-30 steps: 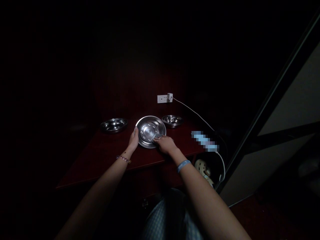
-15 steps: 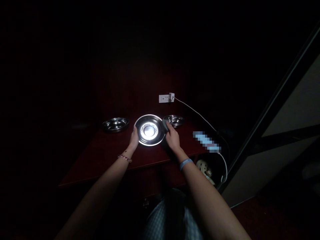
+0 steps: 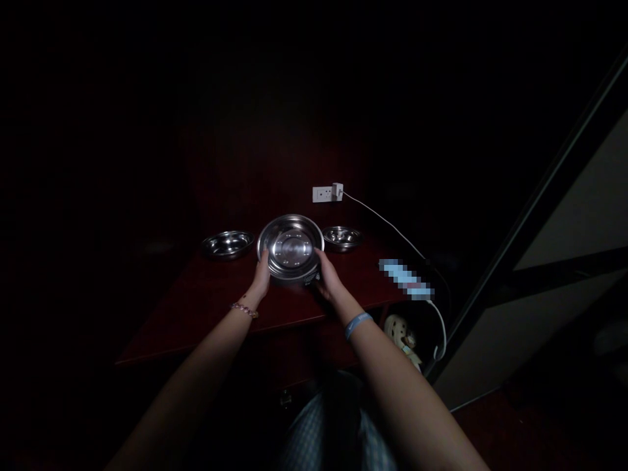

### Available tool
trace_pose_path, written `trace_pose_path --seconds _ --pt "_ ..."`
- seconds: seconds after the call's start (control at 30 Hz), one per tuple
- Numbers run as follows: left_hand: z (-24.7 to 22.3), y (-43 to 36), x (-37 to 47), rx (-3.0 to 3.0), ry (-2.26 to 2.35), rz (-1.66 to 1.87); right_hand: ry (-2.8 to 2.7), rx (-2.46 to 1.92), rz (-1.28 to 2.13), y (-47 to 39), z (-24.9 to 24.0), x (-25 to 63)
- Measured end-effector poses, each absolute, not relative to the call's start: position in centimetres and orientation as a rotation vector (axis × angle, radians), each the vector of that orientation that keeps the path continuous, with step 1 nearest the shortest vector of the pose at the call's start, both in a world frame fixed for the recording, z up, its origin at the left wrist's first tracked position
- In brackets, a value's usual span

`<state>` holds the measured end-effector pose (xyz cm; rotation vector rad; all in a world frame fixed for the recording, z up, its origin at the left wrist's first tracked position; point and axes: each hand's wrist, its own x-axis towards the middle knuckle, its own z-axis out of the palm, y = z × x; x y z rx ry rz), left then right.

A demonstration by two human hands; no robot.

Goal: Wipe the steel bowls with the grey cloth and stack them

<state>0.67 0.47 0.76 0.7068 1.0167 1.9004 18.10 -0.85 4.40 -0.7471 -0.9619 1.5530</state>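
Note:
A round, shiny stainless steel dish is held up above the dark red table, its face tilted toward me. My left hand grips the rim on the left, thumb on the near face and fingers hidden behind. On the right side my right hand clasps the same dish, thumb over the edge. A dark patterned cloth shows under the dish beside my right fingers, partly hidden. Another steel dish rests on the table to the left, and further steel dishware sits to the right.
The dark red table stands against a wall with a white socket and plugged-in charger. Its white cable runs down the right side. A blurred blue object lies near the right edge. Pale shoes sit on a shelf below.
The dish has tilted and shifted slightly up and left, losing its bright glare. My right hand has moved from its upper right rim, with the grey-green cloth, down to its lower right side.

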Motion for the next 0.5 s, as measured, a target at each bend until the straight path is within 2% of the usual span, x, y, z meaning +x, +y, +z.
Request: trace_pose_path --seconds 0.17,0.3,0.37,0.5 --pt "1.5 -0.1 1.2 0.723 0.973 1.823 -0.967 -1.031 1.691 -1.9 3.4 17.3" --pt "1.7 -0.6 1.3 0.847 1.001 1.846 -0.978 -1.072 1.642 -1.7 3.0 16.9" --pt "1.6 -0.8 1.2 0.931 1.065 1.888 -1.008 -1.091 1.463 -1.3 3.1 17.2" --pt "1.9 -1.2 1.1 0.928 1.111 1.923 -1.240 -1.154 0.841 -0.5 3.6 19.0"
